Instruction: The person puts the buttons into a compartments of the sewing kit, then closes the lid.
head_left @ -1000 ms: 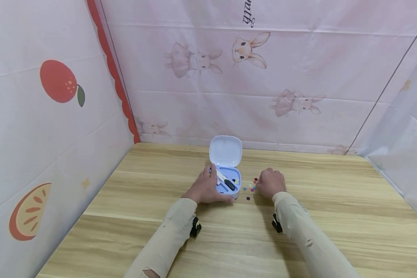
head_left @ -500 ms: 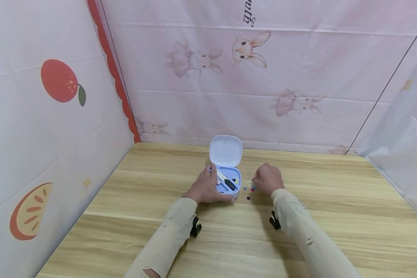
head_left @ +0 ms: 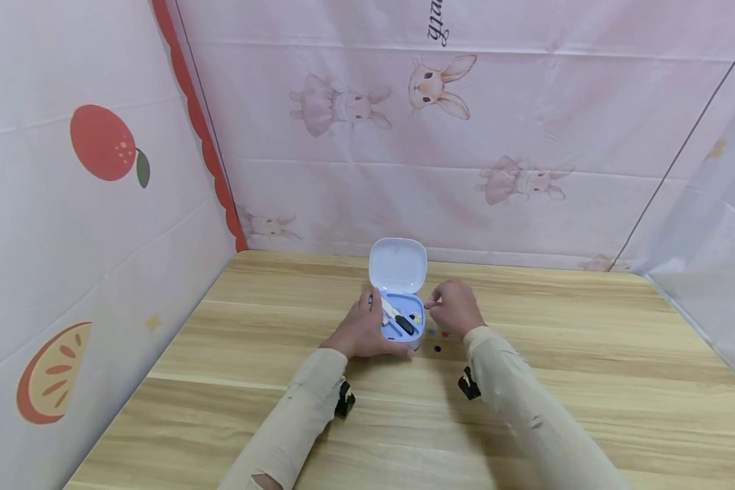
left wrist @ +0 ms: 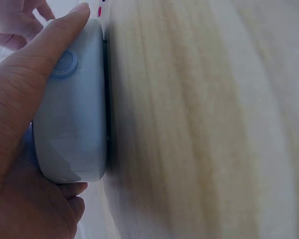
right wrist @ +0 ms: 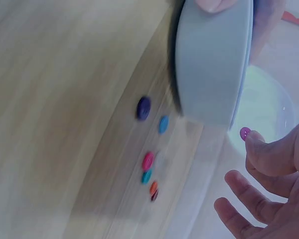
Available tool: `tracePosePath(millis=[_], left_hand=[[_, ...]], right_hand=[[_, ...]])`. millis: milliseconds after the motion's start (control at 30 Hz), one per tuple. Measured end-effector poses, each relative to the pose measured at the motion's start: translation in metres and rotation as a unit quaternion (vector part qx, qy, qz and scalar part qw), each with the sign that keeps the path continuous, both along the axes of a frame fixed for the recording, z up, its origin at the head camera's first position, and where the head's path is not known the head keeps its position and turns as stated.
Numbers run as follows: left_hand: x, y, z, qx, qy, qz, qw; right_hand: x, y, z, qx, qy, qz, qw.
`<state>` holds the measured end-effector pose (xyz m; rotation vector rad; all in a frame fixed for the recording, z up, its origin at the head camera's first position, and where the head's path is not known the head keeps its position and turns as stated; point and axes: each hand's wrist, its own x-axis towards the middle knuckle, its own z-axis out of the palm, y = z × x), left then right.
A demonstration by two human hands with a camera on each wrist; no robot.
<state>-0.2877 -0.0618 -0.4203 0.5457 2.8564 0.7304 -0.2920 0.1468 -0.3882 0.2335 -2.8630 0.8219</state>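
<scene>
My left hand [head_left: 364,330] grips the near left side of a small blue-and-white sewing box [left wrist: 82,124], thumb along the front wall, fingers round the side. The box's lid [head_left: 398,265] stands open at the back. Inside lie a white tool with a black end [head_left: 406,326] and a few small buttons [head_left: 415,318]. At the box's right rim, my right hand [head_left: 457,307] pinches a magenta button [right wrist: 245,133] between thumb and forefinger; its other fingers are spread loosely in the right wrist view.
Several buttons lie on the wooden table [head_left: 563,381] right of the box, among them a dark purple button [right wrist: 143,108], a blue button [right wrist: 163,124] and a pink button [right wrist: 148,161]. A printed rabbit curtain [head_left: 343,190] hangs behind the table.
My right hand has lifted away from the loose buttons and moved left to the box's right rim, bringing the magenta button. The left hand and box stay in place.
</scene>
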Motion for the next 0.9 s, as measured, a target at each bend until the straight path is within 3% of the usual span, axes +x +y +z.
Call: tracePosePath(millis=[300, 500, 667, 900], left_hand=[[-0.008, -0.001, -0.008, -0.012, 0.000, -0.004, 0.9999], [-0.005, -0.001, -0.006, -0.004, 0.004, -0.006, 1.0000], [-0.001, -0.001, -0.001, 0.002, 0.017, -0.013, 0.9998], [-0.003, -0.002, -0.006, -0.002, 0.018, -0.011, 0.9998]], right_hand=[[-0.002, -0.020, -0.001, -0.010, -0.010, 0.003, 1.000], [-0.002, -0.025, -0.002, -0.016, -0.028, -0.006, 0.999], [-0.005, -0.025, -0.006, 0.003, -0.012, 0.010, 1.000], [-0.005, -0.029, -0.007, 0.012, 0.000, 0.021, 1.000]])
